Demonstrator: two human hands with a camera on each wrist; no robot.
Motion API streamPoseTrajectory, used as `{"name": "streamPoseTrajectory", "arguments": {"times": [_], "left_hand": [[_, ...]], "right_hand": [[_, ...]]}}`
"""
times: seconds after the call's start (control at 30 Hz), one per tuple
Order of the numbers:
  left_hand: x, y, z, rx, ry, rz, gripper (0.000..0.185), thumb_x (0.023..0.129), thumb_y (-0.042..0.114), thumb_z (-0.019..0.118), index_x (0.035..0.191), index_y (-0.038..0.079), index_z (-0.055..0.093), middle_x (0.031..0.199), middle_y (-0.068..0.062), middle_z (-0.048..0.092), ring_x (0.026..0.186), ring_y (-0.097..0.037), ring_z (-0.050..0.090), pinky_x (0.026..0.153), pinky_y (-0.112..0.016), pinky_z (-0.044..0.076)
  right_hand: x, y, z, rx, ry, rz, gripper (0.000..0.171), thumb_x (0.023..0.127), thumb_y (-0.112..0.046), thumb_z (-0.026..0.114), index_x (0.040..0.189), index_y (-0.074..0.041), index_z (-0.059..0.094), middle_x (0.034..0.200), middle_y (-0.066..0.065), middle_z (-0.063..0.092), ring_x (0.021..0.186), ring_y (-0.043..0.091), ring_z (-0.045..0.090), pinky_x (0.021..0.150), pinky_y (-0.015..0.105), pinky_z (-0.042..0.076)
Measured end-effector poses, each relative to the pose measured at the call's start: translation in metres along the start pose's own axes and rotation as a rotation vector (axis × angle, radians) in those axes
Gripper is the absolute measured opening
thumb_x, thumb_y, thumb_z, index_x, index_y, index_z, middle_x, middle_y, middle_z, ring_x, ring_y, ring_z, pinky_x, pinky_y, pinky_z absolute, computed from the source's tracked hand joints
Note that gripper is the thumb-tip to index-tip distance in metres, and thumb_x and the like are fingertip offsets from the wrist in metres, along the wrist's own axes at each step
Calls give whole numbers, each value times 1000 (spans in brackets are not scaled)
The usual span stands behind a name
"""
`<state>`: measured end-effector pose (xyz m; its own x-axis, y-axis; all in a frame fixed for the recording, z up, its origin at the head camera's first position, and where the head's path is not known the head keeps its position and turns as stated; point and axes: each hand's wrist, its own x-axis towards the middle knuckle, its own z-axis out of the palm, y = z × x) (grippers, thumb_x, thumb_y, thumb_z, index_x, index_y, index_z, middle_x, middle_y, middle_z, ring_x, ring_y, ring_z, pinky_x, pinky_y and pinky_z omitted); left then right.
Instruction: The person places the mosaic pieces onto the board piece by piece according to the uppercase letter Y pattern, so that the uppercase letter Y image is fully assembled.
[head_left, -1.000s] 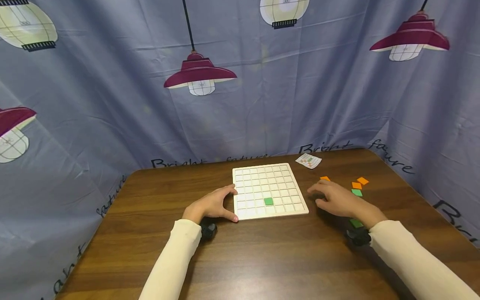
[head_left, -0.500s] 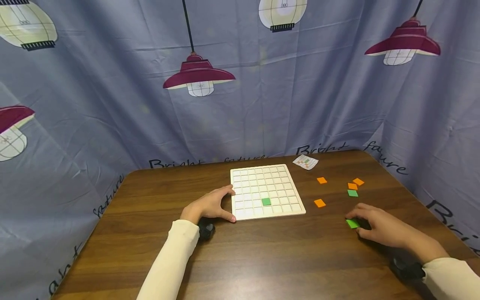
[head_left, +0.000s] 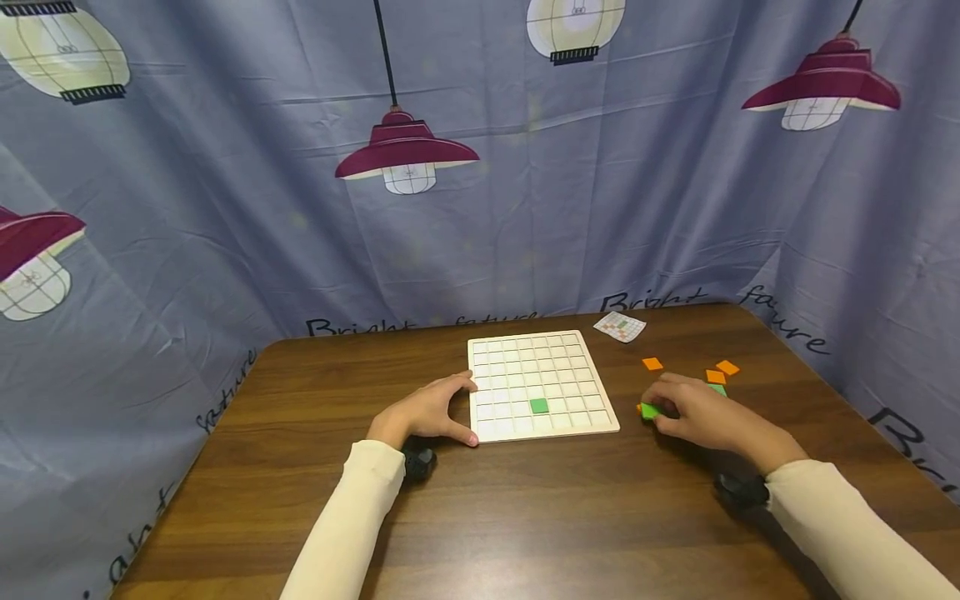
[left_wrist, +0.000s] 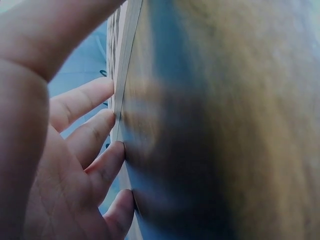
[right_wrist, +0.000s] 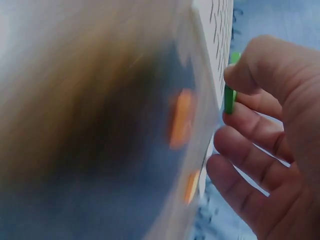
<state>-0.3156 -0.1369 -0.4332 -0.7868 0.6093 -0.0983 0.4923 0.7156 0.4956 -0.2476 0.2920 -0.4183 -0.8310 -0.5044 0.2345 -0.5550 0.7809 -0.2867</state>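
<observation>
A pale square grid board [head_left: 538, 373] lies on the table, a green tile [head_left: 539, 406] set in one cell near its front. Along the board's left side rests my left hand [head_left: 426, 411], thumb and fingers spread, fingertips at the edge; in the left wrist view the fingers [left_wrist: 95, 137] meet that edge. To the right of the board, my right hand [head_left: 705, 417] pinches a bright green tile [right_wrist: 230, 97] between thumb and fingers. This hand is low over the table, and an orange tile [right_wrist: 181, 118] shows below it in the right wrist view.
Orange tiles lie at the right: one [head_left: 652, 364] behind the right hand, two more [head_left: 727, 367] farther right. A green tile [head_left: 717, 389] is partly covered by that hand. A small printed grid card [head_left: 620, 327] sits at the back edge, before a blue curtain [head_left: 510, 208].
My right hand went right and forward to the bright green tile, took it, and came back left toward the board with it. The left hand has stayed at the board's edge.
</observation>
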Motion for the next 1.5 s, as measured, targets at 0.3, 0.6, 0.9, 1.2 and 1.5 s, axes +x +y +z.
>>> {"name": "streamPoseTrajectory", "arguments": {"times": [0.3, 0.6, 0.9, 1.2, 1.5], "left_hand": [[0, 3, 1, -13, -8, 0, 88, 59, 57, 77, 131, 21, 42, 154, 2, 19, 141, -16, 19, 113, -40, 24], [3, 3, 5, -15, -8, 5, 87, 57, 59, 77, 128, 22, 44, 153, 3, 21, 140, -16, 20, 113, -38, 24], [0, 6, 4, -25, -8, 3, 83, 58, 53, 79, 127, 22, 46, 153, 3, 21, 140, -17, 21, 112, -40, 24], [-2, 2, 2, -16, 10, -12, 84, 58, 55, 79, 128, 23, 45, 153, 3, 21, 140, -16, 20, 112, -39, 24], [-2, 0, -1, -14, 14, 0, 84, 58, 56, 78, 128, 22, 44, 153, 4, 21, 140, -16, 21, 112, -39, 24]], "right_hand": [[88, -39, 22, 25, -93, -46, 25, 80, -17, 68, 104, -11, 65, 102, 1, 59, 89, 15, 55, 77, 32, 47], [129, -64, 47, 4, -178, -125, 14, 85, -19, 63, 98, -13, 66, 100, 1, 60, 89, 15, 53, 79, 33, 45], [134, -64, 54, 21, -230, -81, 19, 86, -16, 62, 104, -13, 66, 103, 0, 61, 97, 14, 56, 85, 35, 47], [135, -66, 57, 80, -197, -60, 19, 83, -13, 62, 101, -13, 69, 101, -1, 62, 96, 15, 57, 86, 35, 47], [127, -58, 52, 120, -154, -33, 28, 88, -20, 58, 115, -12, 63, 109, 2, 62, 97, 16, 57, 84, 36, 47]]}}
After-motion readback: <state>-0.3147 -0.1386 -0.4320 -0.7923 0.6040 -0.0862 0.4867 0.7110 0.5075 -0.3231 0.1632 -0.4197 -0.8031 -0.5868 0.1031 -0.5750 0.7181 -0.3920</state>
